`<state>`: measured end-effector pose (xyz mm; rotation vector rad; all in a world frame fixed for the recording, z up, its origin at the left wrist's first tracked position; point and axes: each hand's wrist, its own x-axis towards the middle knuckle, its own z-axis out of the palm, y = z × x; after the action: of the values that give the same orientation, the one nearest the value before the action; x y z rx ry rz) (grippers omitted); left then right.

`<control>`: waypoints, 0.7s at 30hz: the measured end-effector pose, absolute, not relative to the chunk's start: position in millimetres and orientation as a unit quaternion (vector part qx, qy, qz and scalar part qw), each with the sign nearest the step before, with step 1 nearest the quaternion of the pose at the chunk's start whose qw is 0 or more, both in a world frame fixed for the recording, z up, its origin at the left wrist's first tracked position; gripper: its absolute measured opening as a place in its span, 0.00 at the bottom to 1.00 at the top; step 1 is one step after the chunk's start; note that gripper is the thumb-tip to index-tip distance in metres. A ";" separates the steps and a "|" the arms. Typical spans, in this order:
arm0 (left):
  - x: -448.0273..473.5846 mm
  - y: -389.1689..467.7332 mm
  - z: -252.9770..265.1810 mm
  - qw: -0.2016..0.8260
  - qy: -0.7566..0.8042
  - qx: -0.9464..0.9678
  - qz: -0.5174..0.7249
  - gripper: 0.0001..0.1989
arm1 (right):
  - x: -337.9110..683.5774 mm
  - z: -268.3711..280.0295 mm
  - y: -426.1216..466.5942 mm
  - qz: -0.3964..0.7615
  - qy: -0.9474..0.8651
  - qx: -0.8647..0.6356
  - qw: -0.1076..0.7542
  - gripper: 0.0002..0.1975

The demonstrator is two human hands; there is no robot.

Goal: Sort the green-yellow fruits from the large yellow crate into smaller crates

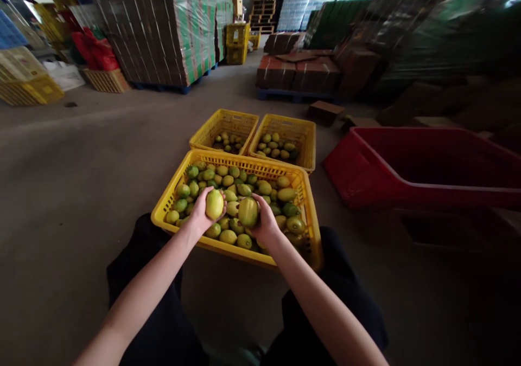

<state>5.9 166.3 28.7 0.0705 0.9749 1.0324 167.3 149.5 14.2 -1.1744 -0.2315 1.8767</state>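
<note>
My left hand [200, 212] is closed round a yellow-green lemon [214, 204]. A second, darker lemon [248, 212] with a greenish-brown skin is held in my right hand [265, 219]. Both fruits are side by side, a small gap apart, above a yellow plastic crate [171, 184]. Many lemons, from green to yellow, cover the inside of this crate. It sits between my knees. Part of each hand's fingers is hidden behind the fruit.
Beyond the crate stand two smaller yellow baskets, left [205, 130] and right [311, 143], each with several lemons. A big red tub [345, 176] is at right. Wrapped pallet stacks [154, 30] and flat cartons [297, 73] stand farther back.
</note>
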 end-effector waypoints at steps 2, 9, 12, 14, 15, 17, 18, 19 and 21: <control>0.4 164.9 26.1 0.751 0.449 0.000 0.483 0.09 | 162.9 16.2 147.8 0.755 -0.078 -0.468 0.453 0.12; -4.2 158.8 23.9 0.757 0.459 -0.083 0.458 0.19 | 159.4 15.8 147.7 0.794 -0.074 -0.435 0.418 0.11; -4.8 157.2 25.9 0.758 0.480 -0.081 0.433 0.21 | 158.1 11.3 147.2 0.790 -0.066 -0.449 0.413 0.15; -5.2 156.6 27.2 0.761 0.490 -0.083 0.418 0.21 | 156.5 8.2 146.1 0.779 -0.065 -0.465 0.416 0.16; -5.1 156.5 27.7 0.762 0.490 -0.082 0.415 0.21 | 155.6 6.8 145.5 0.771 -0.065 -0.476 0.417 0.16; -4.0 156.4 28.1 0.765 0.482 -0.065 0.421 0.21 | 154.5 4.6 144.8 0.755 -0.068 -0.497 0.422 0.15; -3.0 156.5 28.0 0.766 0.477 -0.047 0.429 0.21 | 154.4 3.8 144.8 0.747 -0.076 -0.501 0.430 0.14; -1.7 156.4 27.7 0.764 0.473 -0.021 0.437 0.21 | 154.7 3.2 145.1 0.740 -0.089 -0.499 0.442 0.13; 1.1 155.5 26.9 0.750 0.469 0.048 0.463 0.17 | 156.7 2.8 145.8 0.725 -0.133 -0.481 0.475 0.15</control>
<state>1.1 155.5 26.9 0.1055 1.0254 1.0121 156.7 145.8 2.8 -1.1754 -0.3242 1.7722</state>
